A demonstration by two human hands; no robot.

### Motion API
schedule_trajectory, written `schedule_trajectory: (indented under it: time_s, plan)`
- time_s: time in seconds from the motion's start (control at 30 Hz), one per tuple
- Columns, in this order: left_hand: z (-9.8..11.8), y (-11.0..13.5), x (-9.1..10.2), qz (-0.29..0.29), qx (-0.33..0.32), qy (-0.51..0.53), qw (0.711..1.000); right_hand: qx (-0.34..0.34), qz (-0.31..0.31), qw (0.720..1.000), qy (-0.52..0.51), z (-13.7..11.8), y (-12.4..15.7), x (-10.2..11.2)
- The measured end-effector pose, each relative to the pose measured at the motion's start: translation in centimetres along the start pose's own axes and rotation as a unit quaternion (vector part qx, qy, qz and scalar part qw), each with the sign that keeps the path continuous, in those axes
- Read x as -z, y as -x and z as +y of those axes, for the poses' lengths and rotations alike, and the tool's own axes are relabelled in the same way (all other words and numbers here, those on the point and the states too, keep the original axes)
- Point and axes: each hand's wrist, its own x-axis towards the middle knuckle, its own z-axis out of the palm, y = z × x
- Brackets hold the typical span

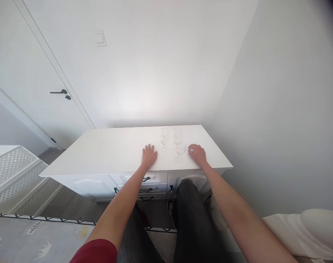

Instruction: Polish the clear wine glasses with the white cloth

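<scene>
My left hand (149, 154) lies flat, palm down, on the white cabinet top (108, 149) near its front edge, holding nothing. My right hand (197, 153) rests on the top to the right, fingers curled, with something small and pale at the fingertips that I cannot make out. Between the two hands stand several clear stemmed glasses (178, 144), upright in a small cluster; one glass (164, 137) is nearest my left hand. Neither hand touches a glass.
The cabinet has dark-handled drawers (147, 184) and doors below. A white door with a black lever (60, 92) is at the left, a perforated white rack (13, 171) at lower left, a wall close on the right, and a pale cushion (314, 230) at lower right.
</scene>
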Motion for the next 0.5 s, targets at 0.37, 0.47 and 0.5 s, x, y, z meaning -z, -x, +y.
schedule_trajectory:
  time_s: [0.37, 0.47, 0.5]
  plan:
    - [0.12, -0.09, 0.44, -0.001, 0.003, -0.003, 1.0, 0.027, -0.027, 0.999, 0.012, -0.48, 0.45, 0.47]
    - [0.21, -0.09, 0.53, -0.002, 0.004, -0.004, 1.0, 0.023, -0.034, 0.999, 0.015, -0.45, 0.69, 0.45]
    - [0.23, -0.1, 0.52, -0.002, 0.004, -0.004, 1.0, 0.022, -0.036, 0.999, 0.015, -0.4, 0.75, 0.41]
